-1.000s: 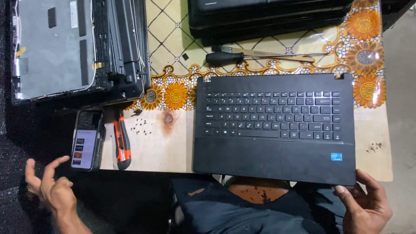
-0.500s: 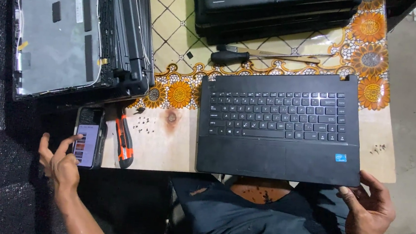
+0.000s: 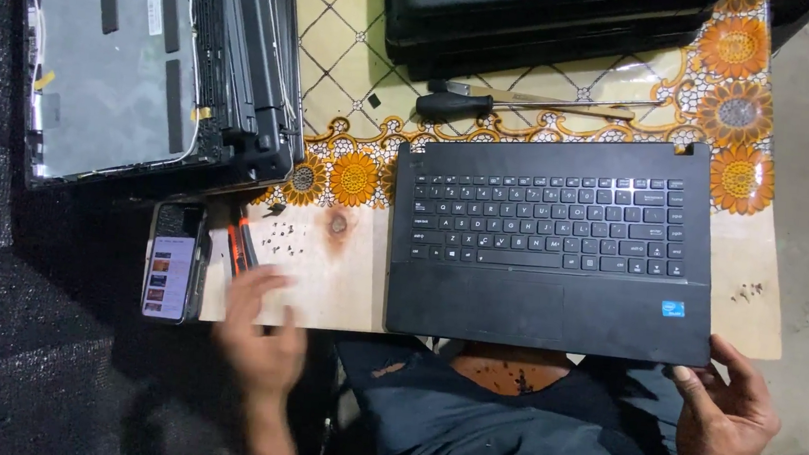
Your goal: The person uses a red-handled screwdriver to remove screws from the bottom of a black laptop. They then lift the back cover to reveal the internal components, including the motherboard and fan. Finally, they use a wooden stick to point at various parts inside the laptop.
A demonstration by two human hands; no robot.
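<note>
Black laptop base [image 3: 554,241] lies on the surface, my right hand [image 3: 724,421] pinching its near-right corner, my blurred left hand [image 3: 263,337] spread left of it, beside the orange-handled tool [image 3: 239,242]; gripping that seems next.

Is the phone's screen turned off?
No, the phone screen is lit and shows small pictures, lying at the table edge near the left hand.

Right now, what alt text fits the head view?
A person's right hand holds the corner of a black laptop base on a flowered table; the blurred left hand reaches near an orange-handled tool and a phone.
</note>
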